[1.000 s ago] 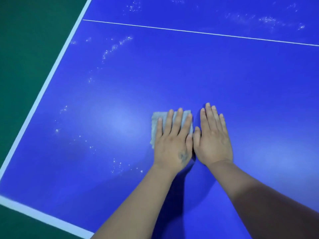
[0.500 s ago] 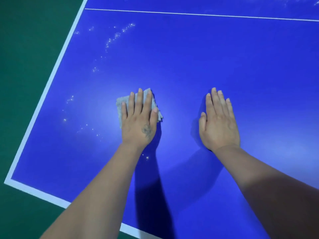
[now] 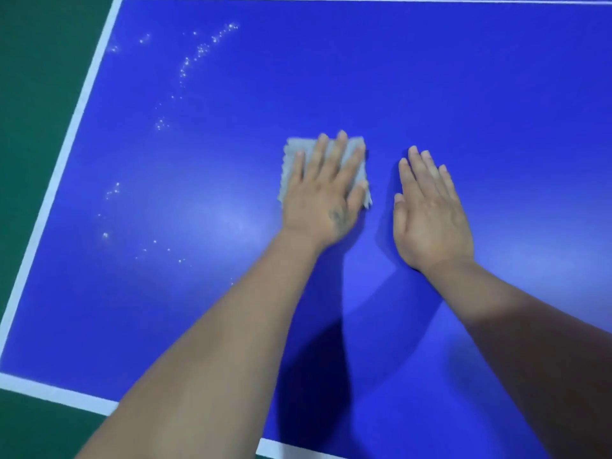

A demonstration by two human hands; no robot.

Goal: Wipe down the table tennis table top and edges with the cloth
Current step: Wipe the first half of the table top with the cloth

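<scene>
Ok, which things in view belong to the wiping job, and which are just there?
Part of the job:
- cloth, under the flat left hand
- blue table top with its white edge line
- water droplets on the left part of the table
- right hand, flat on the table beside the cloth

Just there:
- green floor

Green floor (image 3: 36, 94) beyond the table's left edge and below its near-left corner, matte, uniform in colour, slightly darker toward the top-left, nothing resting on the visible part
</scene>
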